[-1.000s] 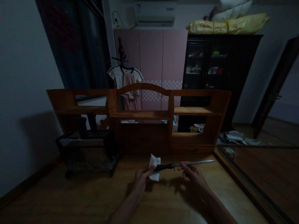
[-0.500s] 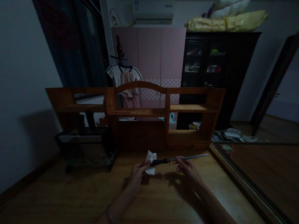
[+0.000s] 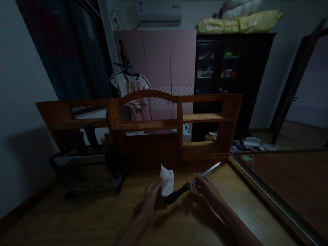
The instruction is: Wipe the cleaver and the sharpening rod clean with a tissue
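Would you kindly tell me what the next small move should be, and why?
I would probably fold the white wipe in the left hand around the black handle. The right hand grips the metal rod near the handle, leaving the handle free, and the wipe looks to be beside it, not wrapped around it.

rod: smooth, shiny metal | handle: plastic-looking, faint sheen | tissue: matt, soft-looking paper | worktop: smooth wood, soft gloss | shelf unit: varnished-looking wood | wardrobe: smooth panels | yellow bags: crinkled, plastic-looking | shirt: matt cloth
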Demonstrator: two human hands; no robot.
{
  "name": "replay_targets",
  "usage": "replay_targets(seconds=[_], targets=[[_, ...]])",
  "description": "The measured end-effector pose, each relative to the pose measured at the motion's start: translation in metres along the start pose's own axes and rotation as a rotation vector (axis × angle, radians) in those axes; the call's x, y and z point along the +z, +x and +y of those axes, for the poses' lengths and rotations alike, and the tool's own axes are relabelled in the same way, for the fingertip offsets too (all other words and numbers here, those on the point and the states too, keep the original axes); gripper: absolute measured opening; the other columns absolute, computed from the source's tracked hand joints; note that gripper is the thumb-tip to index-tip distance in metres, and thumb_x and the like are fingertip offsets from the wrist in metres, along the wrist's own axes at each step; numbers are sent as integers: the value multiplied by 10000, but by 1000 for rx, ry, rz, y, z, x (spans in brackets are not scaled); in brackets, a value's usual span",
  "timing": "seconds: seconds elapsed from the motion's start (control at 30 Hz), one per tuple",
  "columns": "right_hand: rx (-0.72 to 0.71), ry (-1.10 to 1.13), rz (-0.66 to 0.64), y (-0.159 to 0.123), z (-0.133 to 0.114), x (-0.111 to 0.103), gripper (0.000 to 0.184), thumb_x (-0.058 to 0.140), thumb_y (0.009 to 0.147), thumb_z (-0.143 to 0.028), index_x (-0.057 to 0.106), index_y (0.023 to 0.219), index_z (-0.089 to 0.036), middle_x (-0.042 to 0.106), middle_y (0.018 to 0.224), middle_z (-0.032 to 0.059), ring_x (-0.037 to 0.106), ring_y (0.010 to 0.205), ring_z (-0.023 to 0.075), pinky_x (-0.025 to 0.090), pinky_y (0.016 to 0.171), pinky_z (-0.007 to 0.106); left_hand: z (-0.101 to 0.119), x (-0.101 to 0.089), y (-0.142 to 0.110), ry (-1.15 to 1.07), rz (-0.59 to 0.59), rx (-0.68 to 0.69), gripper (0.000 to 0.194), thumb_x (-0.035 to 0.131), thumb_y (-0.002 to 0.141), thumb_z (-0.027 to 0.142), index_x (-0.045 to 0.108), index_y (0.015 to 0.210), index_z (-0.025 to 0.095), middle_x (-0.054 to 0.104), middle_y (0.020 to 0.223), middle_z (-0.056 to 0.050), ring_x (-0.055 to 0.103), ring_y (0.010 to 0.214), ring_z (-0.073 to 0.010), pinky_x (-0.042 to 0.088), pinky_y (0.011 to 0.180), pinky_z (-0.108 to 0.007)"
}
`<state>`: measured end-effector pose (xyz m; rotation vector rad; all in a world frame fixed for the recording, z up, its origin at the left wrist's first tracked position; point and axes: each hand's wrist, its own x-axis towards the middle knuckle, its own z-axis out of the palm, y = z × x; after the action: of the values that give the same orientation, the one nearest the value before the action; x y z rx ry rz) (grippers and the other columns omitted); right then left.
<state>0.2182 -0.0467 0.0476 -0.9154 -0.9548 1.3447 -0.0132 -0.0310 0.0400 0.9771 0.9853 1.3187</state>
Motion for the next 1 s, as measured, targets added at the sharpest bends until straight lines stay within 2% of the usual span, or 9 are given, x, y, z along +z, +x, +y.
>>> replay_targets(seconds=[0.13, 0.27, 0.43, 0.6, 0.83, 1.0], targets=[[13, -54, -23, 0, 2, -3, 346, 658, 741, -503, 545, 695, -179, 546, 484, -35, 478, 363, 94, 344, 364, 198, -5, 2, -1, -63, -75, -86, 405, 738, 652, 488, 718, 817, 119, 696, 813, -81, 621, 688, -178, 447, 634, -242], [20, -117, -72, -3, 2, -4, 335, 598, 797, -489, 578, 731, -161, 535, 454, -31, 448, 327, 84, 305, 347, 192, -9, 6, -3, -48, -182, -89, 395, 748, 648, 476, 722, 800, 113, 697, 802, -81, 612, 688, -172, 435, 628, -229], [26, -51, -137, -7, -1, 3, 255, 674, 753, -410, 585, 770, -171, 580, 556, -23, 500, 408, 95, 367, 414, 211, -14, 14, -8, 108, -286, -119, 500, 688, 655, 584, 719, 769, 98, 678, 736, -72, 578, 632, -166, 395, 567, -223], [7, -64, -198, -11, -4, 8, 245, 654, 775, -407, 587, 752, -172, 596, 609, -9, 518, 489, 99, 396, 505, 228, -5, 18, -18, 177, -388, -84, 456, 639, 741, 535, 724, 798, 91, 681, 747, -72, 566, 638, -164, 378, 584, -229], [-68, -167, -176, -9, -5, 3, 238, 594, 830, -402, 568, 741, -182, 582, 578, -13, 521, 507, 111, 400, 536, 246, -7, 15, -13, 60, -330, -119, 444, 663, 737, 504, 730, 886, 91, 704, 874, -120, 601, 733, -203, 421, 684, -267], [-123, -245, -143, -8, -6, 5, 263, 574, 837, -439, 555, 764, -188, 591, 574, -13, 527, 493, 116, 399, 525, 251, -9, 15, -13, 218, -438, -58, 427, 667, 734, 489, 739, 923, 113, 711, 896, -93, 605, 787, -217, 410, 711, -266]])
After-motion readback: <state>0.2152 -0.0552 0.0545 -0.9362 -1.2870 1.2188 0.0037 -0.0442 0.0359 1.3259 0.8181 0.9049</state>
